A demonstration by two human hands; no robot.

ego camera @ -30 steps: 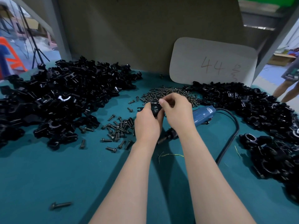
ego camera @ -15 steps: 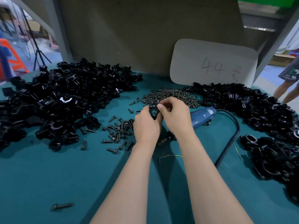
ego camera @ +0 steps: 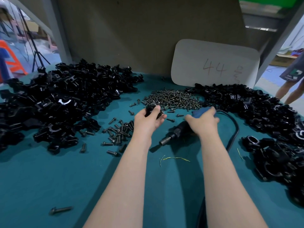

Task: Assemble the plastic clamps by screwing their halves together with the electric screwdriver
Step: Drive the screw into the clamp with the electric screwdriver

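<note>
My left hand (ego camera: 148,120) holds a black plastic clamp (ego camera: 152,108), thumb on top, just in front of the screw heap. My right hand (ego camera: 203,123) is blurred and lies over the electric screwdriver (ego camera: 174,135), thumb and fingers wrapped across its body. The tool's blue rear (ego camera: 199,111) shows beyond the fingers and its black nose points toward me on the teal table (ego camera: 49,178).
A big pile of black clamp halves (ego camera: 57,102) fills the left, another pile (ego camera: 263,122) the right. Screws lie in a heap (ego camera: 174,99) and a smaller scatter (ego camera: 120,132). The black cord (ego camera: 234,129) curves right. A white board (ego camera: 213,63) leans behind. A person's legs (ego camera: 291,89) show at far right.
My hands have parted. The right hand left the clamp and dropped to the right onto the screwdriver. The left hand keeps the clamp and shifted slightly left.
</note>
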